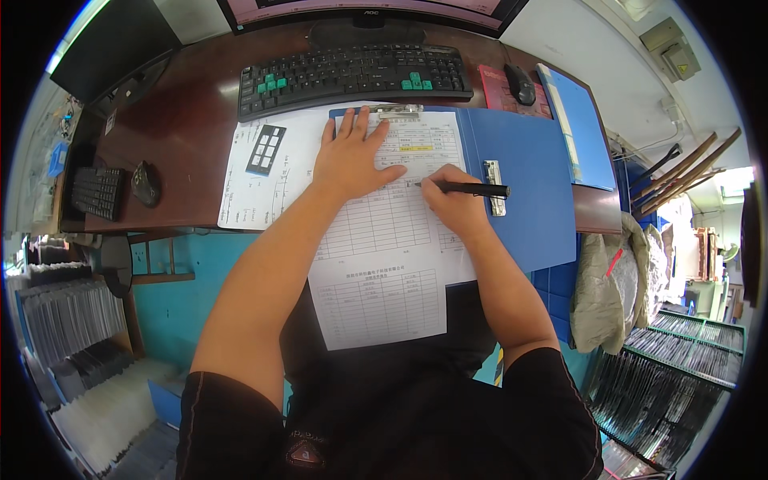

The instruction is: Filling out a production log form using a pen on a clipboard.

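Observation:
A printed form (376, 228) with table rows lies on an open blue clip folder (524, 216); its lower part hangs over the desk edge above my lap. My left hand (352, 156) rests flat on the form's upper left, fingers spread. With my right hand (458, 200) I grip a black pen (472, 189), its tip at a row near the form's middle right. One metal clip (400, 110) sits at the top of the papers, another metal clip (495, 188) on the folder's right cover.
A black keyboard (356, 78) with some green keys stands behind the folder. At the right are a mouse (520, 84) on a red pad and a second blue folder (578, 128). White sheets (260, 192) with a small dark panel lie left; further left, a small keyboard (98, 192) and mouse (146, 184).

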A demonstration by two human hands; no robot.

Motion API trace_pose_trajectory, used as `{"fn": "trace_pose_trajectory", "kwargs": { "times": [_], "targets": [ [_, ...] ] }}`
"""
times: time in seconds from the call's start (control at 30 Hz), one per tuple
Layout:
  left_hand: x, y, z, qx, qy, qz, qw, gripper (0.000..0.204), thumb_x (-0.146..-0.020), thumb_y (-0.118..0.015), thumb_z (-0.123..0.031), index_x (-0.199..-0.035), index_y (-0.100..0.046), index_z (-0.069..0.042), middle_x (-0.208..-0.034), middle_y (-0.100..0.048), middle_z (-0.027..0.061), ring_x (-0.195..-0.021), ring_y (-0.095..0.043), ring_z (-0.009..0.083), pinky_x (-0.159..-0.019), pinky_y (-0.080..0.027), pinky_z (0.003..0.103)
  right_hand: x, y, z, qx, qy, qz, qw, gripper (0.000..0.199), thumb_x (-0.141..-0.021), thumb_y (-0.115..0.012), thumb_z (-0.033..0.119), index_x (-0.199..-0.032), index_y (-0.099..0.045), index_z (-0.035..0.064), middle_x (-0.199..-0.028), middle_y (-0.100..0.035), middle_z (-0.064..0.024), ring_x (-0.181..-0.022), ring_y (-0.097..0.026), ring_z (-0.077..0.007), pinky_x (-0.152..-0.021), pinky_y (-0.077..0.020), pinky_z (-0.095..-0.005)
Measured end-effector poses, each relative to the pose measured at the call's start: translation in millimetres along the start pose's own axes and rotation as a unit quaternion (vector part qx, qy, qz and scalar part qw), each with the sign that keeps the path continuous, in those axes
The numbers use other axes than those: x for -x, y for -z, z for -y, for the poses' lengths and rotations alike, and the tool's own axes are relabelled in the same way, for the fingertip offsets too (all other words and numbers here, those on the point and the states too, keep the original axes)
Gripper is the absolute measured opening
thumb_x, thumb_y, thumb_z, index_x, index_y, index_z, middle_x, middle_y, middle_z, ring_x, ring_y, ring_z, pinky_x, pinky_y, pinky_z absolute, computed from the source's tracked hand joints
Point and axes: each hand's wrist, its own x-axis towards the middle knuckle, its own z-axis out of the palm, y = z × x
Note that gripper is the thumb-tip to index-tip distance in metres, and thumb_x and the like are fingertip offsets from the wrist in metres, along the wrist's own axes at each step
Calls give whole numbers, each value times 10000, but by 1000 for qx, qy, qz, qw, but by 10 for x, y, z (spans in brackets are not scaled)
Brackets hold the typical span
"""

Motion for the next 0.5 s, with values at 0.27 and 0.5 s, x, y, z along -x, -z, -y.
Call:
{"fn": "trace_pose_trajectory", "kwargs": {
  "times": [0.27, 0.5],
  "targets": [
    [0, 5, 3, 2, 2, 3, 1000, 896, -836, -590, -723, -1525, -434, -172, -1631, -269, 197, -1538, -181, 351, -1233, -106, 530, 2, 10, -15, 0, 9, -2, 1000, 128, -809, -741, 66, -762, -642, -2, -662, -623, -54, -595, -554, -100, -546, -450, -264],
    [11, -2, 3, 2, 0, 2, 1000, 891, -843, -582, -721, -1527, -431, -171, -1632, -266, 198, -1538, -180, 351, -1234, -107, 530, -3, 6, 21, -10, -18, -3, 1000, 125, -817, -737, 62, -771, -642, -4, -667, -631, -66, -592, -557, -108, -548, -455, -268]
  ]
}}
